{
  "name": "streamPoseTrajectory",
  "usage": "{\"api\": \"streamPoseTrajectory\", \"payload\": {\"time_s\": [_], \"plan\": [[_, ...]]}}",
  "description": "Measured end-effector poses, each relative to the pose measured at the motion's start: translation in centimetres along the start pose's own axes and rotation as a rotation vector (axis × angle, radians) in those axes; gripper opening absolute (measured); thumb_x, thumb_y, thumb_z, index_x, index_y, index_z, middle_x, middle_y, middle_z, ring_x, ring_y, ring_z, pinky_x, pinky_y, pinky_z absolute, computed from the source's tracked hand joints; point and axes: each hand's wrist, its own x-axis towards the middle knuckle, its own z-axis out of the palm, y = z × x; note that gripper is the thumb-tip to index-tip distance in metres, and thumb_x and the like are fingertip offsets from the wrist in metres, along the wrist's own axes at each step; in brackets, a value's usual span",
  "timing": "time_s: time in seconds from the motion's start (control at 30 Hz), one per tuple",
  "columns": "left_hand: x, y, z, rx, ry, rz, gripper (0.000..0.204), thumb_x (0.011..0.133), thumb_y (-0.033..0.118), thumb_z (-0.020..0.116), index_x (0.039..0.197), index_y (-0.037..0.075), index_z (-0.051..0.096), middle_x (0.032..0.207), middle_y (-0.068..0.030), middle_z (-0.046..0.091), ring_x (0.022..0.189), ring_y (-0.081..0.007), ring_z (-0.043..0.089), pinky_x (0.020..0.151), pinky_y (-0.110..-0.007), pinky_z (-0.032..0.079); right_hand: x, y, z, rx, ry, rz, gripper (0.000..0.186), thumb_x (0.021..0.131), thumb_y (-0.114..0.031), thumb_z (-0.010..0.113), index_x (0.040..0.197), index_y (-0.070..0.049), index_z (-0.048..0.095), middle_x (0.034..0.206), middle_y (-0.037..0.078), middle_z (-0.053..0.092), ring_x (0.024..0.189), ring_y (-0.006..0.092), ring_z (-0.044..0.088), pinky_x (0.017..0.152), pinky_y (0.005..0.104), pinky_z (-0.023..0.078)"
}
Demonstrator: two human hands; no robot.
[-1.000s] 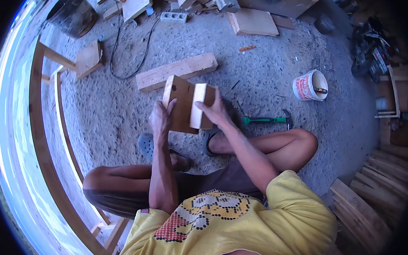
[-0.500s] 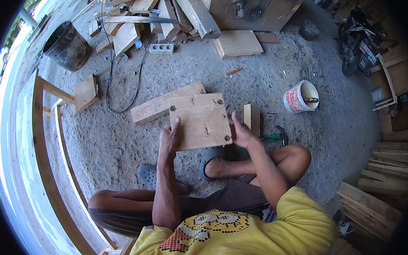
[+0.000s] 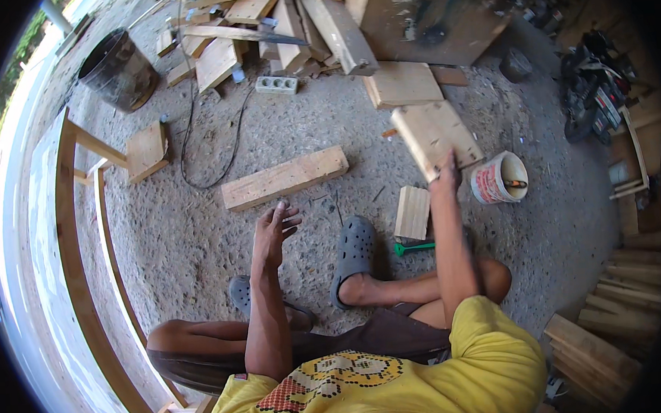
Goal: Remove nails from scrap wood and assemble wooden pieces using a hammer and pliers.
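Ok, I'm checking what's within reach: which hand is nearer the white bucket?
Right: the right hand, gripping a wooden board, is just left of the white bucket; the empty left hand is much farther left.

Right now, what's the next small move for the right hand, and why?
I'd probably lower the square wooden board onto the flat wooden slab just beyond: the right hand alone holds the board, near its lower edge, while the left hand is empty and well away.
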Motion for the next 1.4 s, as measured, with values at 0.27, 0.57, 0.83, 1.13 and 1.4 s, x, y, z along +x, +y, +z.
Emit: {"api": "streamPoseTrajectory", "payload": {"time_s": [0.27, 0.57, 0.83, 1.13, 1.4], "plan": [[3.2, 0.0, -7.9, -0.384, 0.363, 0.041, 0.041, 0.105, 0.034, 0.064, 0.127, -0.001, 0.062, 0.113, -0.0108, 0.073, 0.089, -0.0194, 0.072, 0.080, -0.034, 0.058, 8.7, 1.5, 14.4, -0.091, -0.193, 0.327, 0.083, 0.104, -0.052, 0.061, 0.161, -0.003, 0.026, 0.156, 0.024, 0.040, 0.141, 0.0426, 0.049, 0.108, 0.0557, 0.055], [18.3, 6.8, -27.7, -0.747, 0.990, 0.081, 0.038, 0.104, 0.020, 0.060, 0.132, -0.005, 0.057, 0.113, -0.0173, 0.068, 0.090, -0.0311, 0.070, 0.076, -0.039, 0.058, -14.7, 12.7, 15.7, -1.248, -1.459, -1.062, 0.069, 0.089, -0.040, 0.082, 0.141, -0.003, 0.059, 0.141, 0.019, 0.055, 0.129, 0.0381, 0.055, 0.109, 0.0534, 0.045], [26.9, 12.7, -48.3, 0.150, 1.218, 0.039, 0.060, 0.097, 0.038, 0.068, 0.130, -0.013, 0.061, 0.128, -0.0367, 0.065, 0.117, -0.0453, 0.066, 0.095, -0.046, 0.053, -26.9, 20.9, 21.1, -1.491, -1.800, -1.035, 0.119, 0.069, -0.042, 0.093, 0.164, -0.008, 0.030, 0.146, 0.019, 0.049, 0.134, 0.0419, 0.047, 0.118, 0.0594, 0.031], [30.6, 18.2, -53.4, 0.452, 0.817, -0.119, 0.087, 0.089, 0.064, 0.075, 0.139, -0.006, 0.060, 0.134, -0.0235, 0.066, 0.121, -0.0366, 0.065, 0.102, -0.049, 0.052, -26.0, 22.3, 20.8, -1.486, -1.776, -1.061, 0.112, 0.065, -0.047, 0.094, 0.158, -0.009, 0.043, 0.129, 0.014, 0.057, 0.119, 0.0353, 0.055, 0.105, 0.0526, 0.040], [31.0, 17.3, -42.8, 0.115, 0.704, 0.141, 0.052, 0.093, 0.042, 0.082, 0.126, 0.003, 0.069, 0.107, -0.0078, 0.072, 0.081, -0.0198, 0.070, 0.067, -0.039, 0.061, -26.5, 21.7, 20.4, -1.504, -1.712, -1.047, 0.106, 0.064, -0.042, 0.095, 0.153, -0.009, 0.048, 0.125, 0.014, 0.057, 0.117, 0.0358, 0.055, 0.103, 0.0515, 0.041]]}}
